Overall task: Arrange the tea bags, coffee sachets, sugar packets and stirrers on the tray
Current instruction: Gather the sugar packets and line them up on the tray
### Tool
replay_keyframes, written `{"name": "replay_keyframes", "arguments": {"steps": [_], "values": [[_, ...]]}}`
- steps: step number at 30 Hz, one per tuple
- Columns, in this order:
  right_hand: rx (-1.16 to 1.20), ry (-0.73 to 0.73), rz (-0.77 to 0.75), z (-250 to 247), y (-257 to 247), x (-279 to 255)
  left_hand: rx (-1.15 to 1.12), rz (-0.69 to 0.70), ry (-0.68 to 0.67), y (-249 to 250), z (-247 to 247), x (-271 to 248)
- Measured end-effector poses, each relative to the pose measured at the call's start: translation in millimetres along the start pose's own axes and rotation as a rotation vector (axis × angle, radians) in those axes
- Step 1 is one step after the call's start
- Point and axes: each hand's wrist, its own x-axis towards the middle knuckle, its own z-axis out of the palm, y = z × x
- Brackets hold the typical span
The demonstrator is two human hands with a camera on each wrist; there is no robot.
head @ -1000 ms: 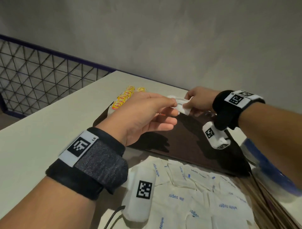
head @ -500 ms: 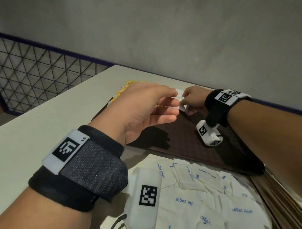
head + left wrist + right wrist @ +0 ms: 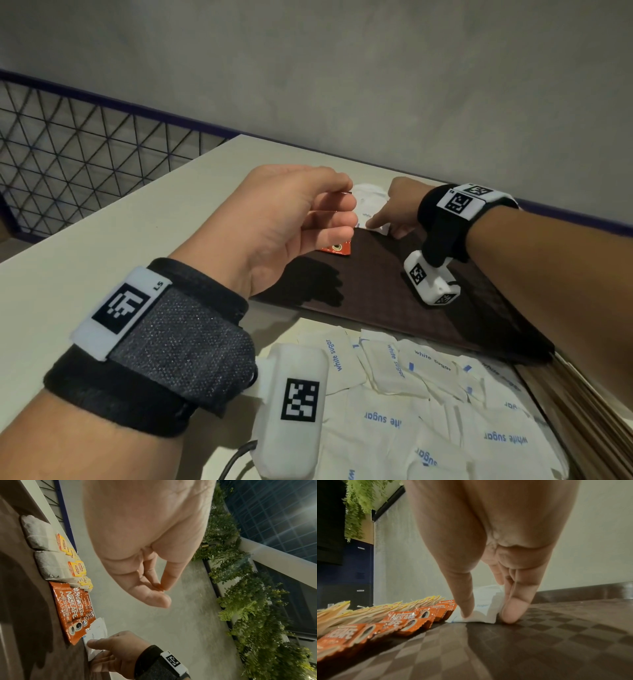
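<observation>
A dark checkered tray (image 3: 394, 291) lies on the pale table. Along its far edge run tea bags with yellow tags (image 3: 49, 563), then orange coffee sachets (image 3: 72, 609), then a small stack of white sugar packets (image 3: 368, 202). My right hand (image 3: 387, 222) holds that stack down on the tray; the thumb (image 3: 467, 608) presses on top and the fingers (image 3: 513, 609) bracket its right side. My left hand (image 3: 346, 205) hovers just left of the stack above the sachets (image 3: 337, 248), loosely curled and empty.
Several loose white sugar packets (image 3: 428, 394) lie on the table in front of the tray. Brown wooden stirrers (image 3: 582, 394) lie at the right. A wire mesh fence (image 3: 68, 164) stands beyond the table's left edge, and a grey wall rises behind.
Both hands held the sugar packets in the air before. The right hand has lowered them onto the tray's far edge, and the left hand has let go and drawn back slightly.
</observation>
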Motion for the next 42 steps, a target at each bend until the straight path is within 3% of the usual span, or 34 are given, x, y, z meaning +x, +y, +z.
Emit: {"name": "replay_keyframes", "arguments": {"steps": [13, 18, 21, 24, 27, 29, 31, 33, 36, 39, 42], "values": [[0.039, 0.030, -0.048, 0.3, -0.5, -1.5, 0.032, 0.016, -0.010, 0.4, 1.3, -0.3], [0.001, -0.049, -0.136, -31.3, 10.8, -55.4, 0.137, 0.077, -0.054, 8.3, 16.3, -15.4], [0.000, -0.218, -0.278, -48.5, 18.6, -119.2, 0.417, 0.096, -0.170, 15.7, 33.5, -32.0], [-0.080, -0.422, -0.312, -54.8, 28.5, -176.1, 0.962, 0.096, -0.304, 27.1, 44.3, -51.7], [-0.269, -0.509, -0.291, -50.1, 35.4, -210.8, 1.513, -0.019, -0.443, 30.3, 47.6, -72.6], [-0.392, -0.520, -0.275, -44.1, 38.3, -228.5, 1.741, -0.107, -0.503, 25.3, 46.4, -85.2], [-0.488, -0.549, -0.249, -36.5, 43.1, -244.1, 1.779, -0.230, -0.527, 20.3, 39.9, -97.5], [-0.567, -0.560, -0.221, -26.7, 48.3, -259.1, 1.677, -0.350, -0.546, 16.8, 32.9, -108.3], [-0.683, -0.499, -0.239, -9.9, 48.2, -281.8, 1.628, -0.451, -0.557, 7.7, 29.1, -123.9], [-0.650, -0.398, -0.287, -0.9, 45.1, -291.5, 1.870, -0.330, -0.531, -6.5, 33.5, -139.0], [-0.594, -0.336, -0.299, -1.9, 43.6, -297.9, 1.874, -0.155, -0.438, -19.9, 34.7, -145.6]]}}
